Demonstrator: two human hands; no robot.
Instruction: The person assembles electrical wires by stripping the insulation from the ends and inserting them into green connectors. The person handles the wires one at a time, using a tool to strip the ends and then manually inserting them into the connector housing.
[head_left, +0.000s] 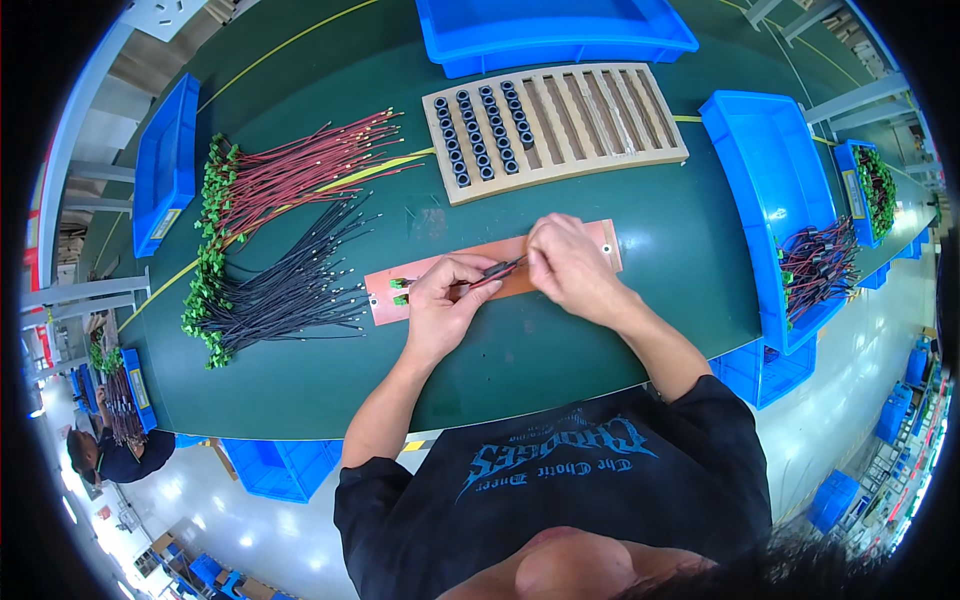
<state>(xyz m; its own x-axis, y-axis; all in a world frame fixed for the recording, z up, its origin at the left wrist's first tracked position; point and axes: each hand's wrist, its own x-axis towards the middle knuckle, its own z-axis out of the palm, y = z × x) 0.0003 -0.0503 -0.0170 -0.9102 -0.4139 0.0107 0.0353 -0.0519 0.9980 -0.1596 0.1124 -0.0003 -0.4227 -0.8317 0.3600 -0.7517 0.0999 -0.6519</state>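
Note:
Over a long copper-coloured board (517, 281) my two hands come together. My left hand (442, 298) is closed, its thumb and fingers pinching a small black part (497, 270) with red and black wires. Close beside it, my right hand (570, 262) is curled in a pinch at the other end of these wires; its fingertips are partly hidden. Two green connectors (400, 291) sit on the board just left of my left hand. Left of the board lie a bundle of black wires (290, 285) and a bundle of red wires (310, 165), both with green connectors at their left ends.
Beyond the board stands a slotted wooden tray (560, 165) with rows of black rings (484, 130). Blue bins (765, 170) stand on the right, one holding finished-looking wire sets (818, 262); others are at the far edge (560, 35) and left (165, 165). Another person (125, 452) is at lower left.

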